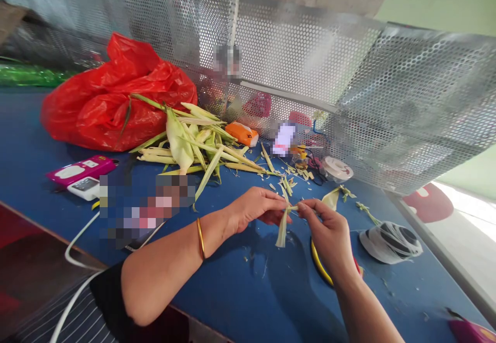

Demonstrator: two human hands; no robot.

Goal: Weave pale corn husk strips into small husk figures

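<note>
Above the blue table, my left hand and my right hand meet at a small piece of corn husk. The pale green strip hangs down from between the fingertips, with a narrow part sticking up and another reaching toward my right thumb. Both hands pinch it. Partly beneath my right hand lies a yellow-handled tool, mostly hidden. Just behind that hand is another folded husk piece. A pile of corn husks lies farther back on the left.
A red plastic bag stands behind the husk pile. To the right sit a wrapped dark spool and a white spool. A magenta package and white device lie left. A perforated metal screen borders the table.
</note>
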